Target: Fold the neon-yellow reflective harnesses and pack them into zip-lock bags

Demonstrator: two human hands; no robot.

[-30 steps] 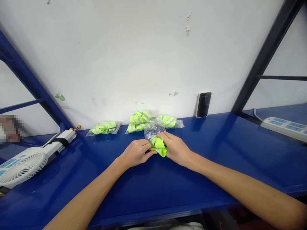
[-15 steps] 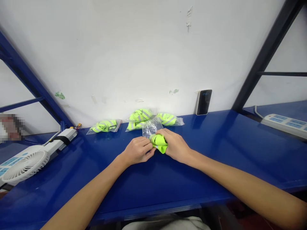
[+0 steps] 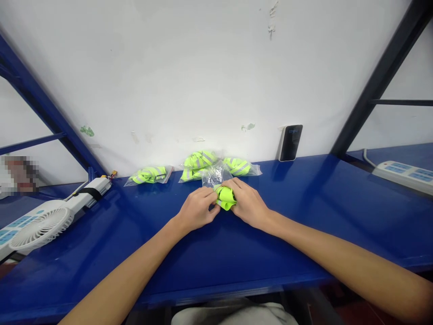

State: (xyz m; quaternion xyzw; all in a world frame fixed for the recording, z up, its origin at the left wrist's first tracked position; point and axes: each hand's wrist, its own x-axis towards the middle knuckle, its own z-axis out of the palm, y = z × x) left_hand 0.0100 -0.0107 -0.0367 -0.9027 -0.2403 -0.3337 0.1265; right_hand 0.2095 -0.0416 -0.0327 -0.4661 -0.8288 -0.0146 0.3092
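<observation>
A folded neon-yellow reflective strap [image 3: 225, 197] sits partly in the mouth of a clear plastic bag [image 3: 215, 174] over the middle of the table. From the right, my right hand [image 3: 248, 203] is closed around the strap, its fingers partly hidden behind it. My left hand [image 3: 199, 208] pinches at the left side, where the bag's edge meets the strap. Its fingertips hide how much of the bag they grip. The bag's far end extends toward the wall, and the strap's near end sticks out toward me.
Bagged yellow straps lie along the wall: one at left [image 3: 149, 174], a pile in the middle [image 3: 199, 163], one at right [image 3: 237, 166]. A dark-screened device [image 3: 291, 143] leans there. A white fan [image 3: 42, 228] and power strip [image 3: 402, 174] flank the blue table [image 3: 304, 198].
The strap has shifted slightly away from me, and less of it shows below the bag's mouth. Both hands keep hold. The camera view has moved a little.
</observation>
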